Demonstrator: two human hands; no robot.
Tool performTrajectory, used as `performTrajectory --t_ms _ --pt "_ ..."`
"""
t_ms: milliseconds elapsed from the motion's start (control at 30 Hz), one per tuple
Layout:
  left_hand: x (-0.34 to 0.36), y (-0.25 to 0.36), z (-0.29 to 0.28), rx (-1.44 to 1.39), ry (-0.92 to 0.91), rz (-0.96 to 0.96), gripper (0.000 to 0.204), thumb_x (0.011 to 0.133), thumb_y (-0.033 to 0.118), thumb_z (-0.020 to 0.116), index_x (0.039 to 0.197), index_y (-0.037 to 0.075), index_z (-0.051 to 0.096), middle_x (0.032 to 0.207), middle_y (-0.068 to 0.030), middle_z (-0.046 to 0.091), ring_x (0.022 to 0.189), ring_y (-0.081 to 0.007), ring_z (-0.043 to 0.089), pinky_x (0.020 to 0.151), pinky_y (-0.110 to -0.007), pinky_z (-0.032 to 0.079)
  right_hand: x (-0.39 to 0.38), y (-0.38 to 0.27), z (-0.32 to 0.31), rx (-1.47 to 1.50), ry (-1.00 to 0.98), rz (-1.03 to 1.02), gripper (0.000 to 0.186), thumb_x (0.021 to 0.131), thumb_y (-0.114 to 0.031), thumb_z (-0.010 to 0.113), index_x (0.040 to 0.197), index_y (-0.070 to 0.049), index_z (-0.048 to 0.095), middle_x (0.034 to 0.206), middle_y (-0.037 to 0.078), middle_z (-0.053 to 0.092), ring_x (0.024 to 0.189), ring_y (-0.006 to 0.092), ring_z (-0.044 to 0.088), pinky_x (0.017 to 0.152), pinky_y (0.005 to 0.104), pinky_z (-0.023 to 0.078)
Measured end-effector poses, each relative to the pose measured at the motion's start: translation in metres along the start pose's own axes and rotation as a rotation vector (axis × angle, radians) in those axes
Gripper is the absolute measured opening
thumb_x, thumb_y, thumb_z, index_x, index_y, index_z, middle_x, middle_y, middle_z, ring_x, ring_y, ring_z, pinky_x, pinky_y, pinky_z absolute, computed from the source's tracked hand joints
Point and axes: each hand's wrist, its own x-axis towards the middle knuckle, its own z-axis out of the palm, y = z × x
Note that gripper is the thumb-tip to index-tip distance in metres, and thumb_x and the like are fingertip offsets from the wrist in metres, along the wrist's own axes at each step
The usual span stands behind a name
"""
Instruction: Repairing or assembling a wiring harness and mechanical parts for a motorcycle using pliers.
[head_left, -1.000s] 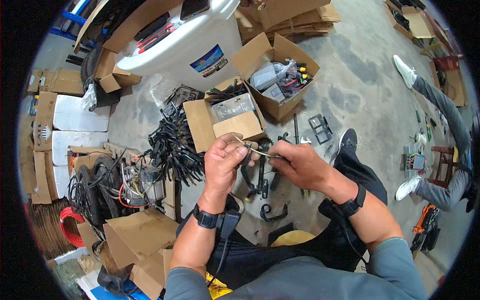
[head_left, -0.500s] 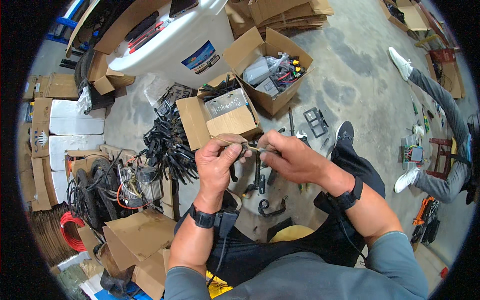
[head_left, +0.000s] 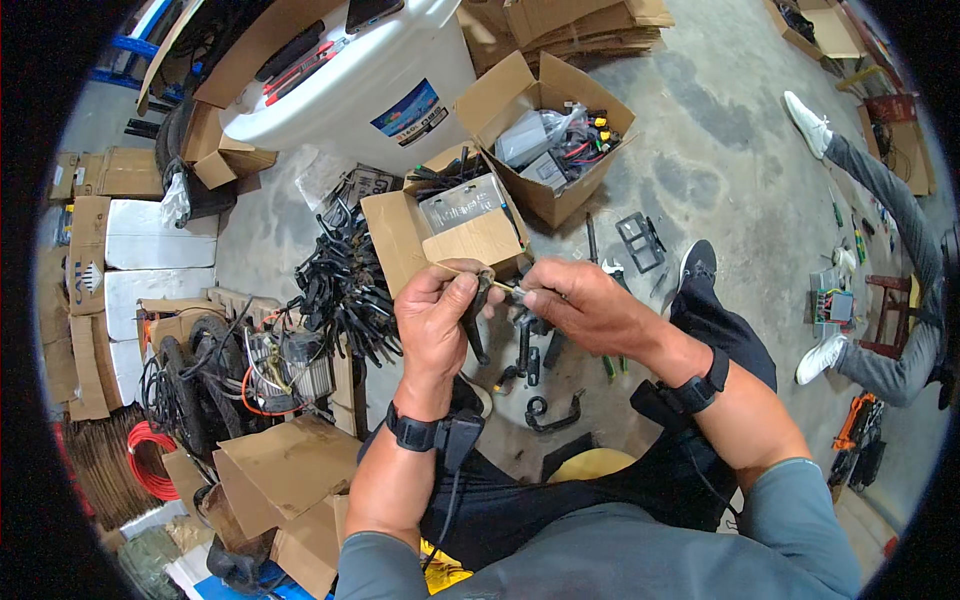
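Observation:
My left hand [head_left: 432, 310] is closed in a pinch around a dark lever-like part [head_left: 477, 335] that hangs down beside its fingers. A small loop or collar shows at the part's upper end. From there a thin brass-coloured rod [head_left: 506, 289] runs across to my right hand [head_left: 575, 300], whose thumb and fingers close on its far end. Another thin yellowish length [head_left: 448, 267] sticks out past my left thumb. My fingertips hide how rod and lever part join. Below my hands, several dark tools and bent metal parts [head_left: 555, 412] lie on the floor.
Ahead stand an open carton [head_left: 395, 235] and a larger carton of wired parts [head_left: 560, 205], before a white tub [head_left: 350, 100]. Black levers [head_left: 345, 290] are heaped at left, beside a motor unit [head_left: 290, 370]. Another person's grey-trousered leg [head_left: 895, 220] is at right.
The lever-like part has come into fuller view below my left fingers. My two hands keep their pinch near each other, and the whole view has shifted slightly.

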Motion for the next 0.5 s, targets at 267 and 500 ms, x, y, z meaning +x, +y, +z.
performTrajectory --t_ms 267,500 --pt "-0.007 -0.016 0.017 0.002 0.015 -0.09 0.026 0.092 0.008 0.062 0.115 -0.004 0.059 0.095 -0.0129 0.069 0.075 -0.0165 0.065 0.062 -0.028 0.055 -0.003 0.005 0.005 0.004 0.057 0.019 0.012 0.091 -0.01 0.058 0.088 0.001 0.054 0.077 0.021 0.056 0.074 0.0412 0.057 0.065 0.0432 0.045" --pt "-0.006 -0.018 0.016 0.064 -0.02 -0.106 0.017 0.092 0.007 0.062 0.103 -0.006 0.064 0.097 -0.0118 0.067 0.075 -0.0153 0.063 0.061 -0.027 0.055 -0.003 0.005 0.001 -0.033 0.073 -0.004 0.011 0.089 -0.009 0.058 0.087 0.001 0.054 0.077 0.023 0.057 0.075 0.0429 0.058 0.064 0.0443 0.046"
